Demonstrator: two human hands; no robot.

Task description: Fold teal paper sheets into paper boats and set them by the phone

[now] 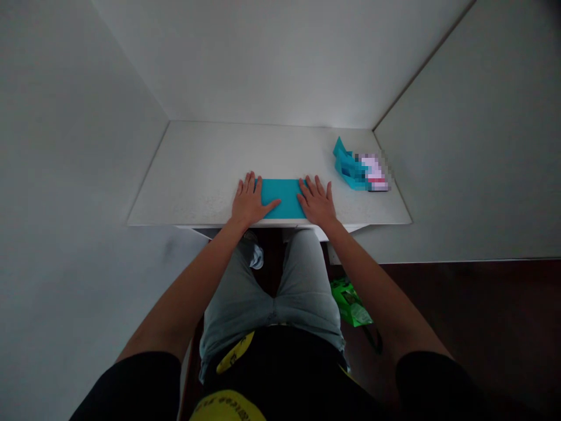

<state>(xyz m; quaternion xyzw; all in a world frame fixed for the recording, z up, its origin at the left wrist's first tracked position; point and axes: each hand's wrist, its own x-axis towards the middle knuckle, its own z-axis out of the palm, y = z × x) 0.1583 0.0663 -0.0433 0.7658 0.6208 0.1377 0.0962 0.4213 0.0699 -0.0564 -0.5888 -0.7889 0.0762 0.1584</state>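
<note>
A flat turquoise rectangle (pixel 287 197), like a sheet of coloured paper, lies on the white shelf-like table (pixel 210 152) close to its front edge. On its left end rests my left hand (pixel 249 202), palm down, with the thumb stretched across the sheet. My right hand (pixel 318 202) lies flat over the right end, fingers spread. Both hands touch the sheet, and each covers one of its short sides. Neither hand is closed around anything.
At the table's right back lies a crumpled turquoise piece (pixel 347 166) beside a pixelated pinkish item (pixel 374 172). Walls close in the table at the left, back and right. A green bag (pixel 350 301) sits on the dark floor, right of my legs.
</note>
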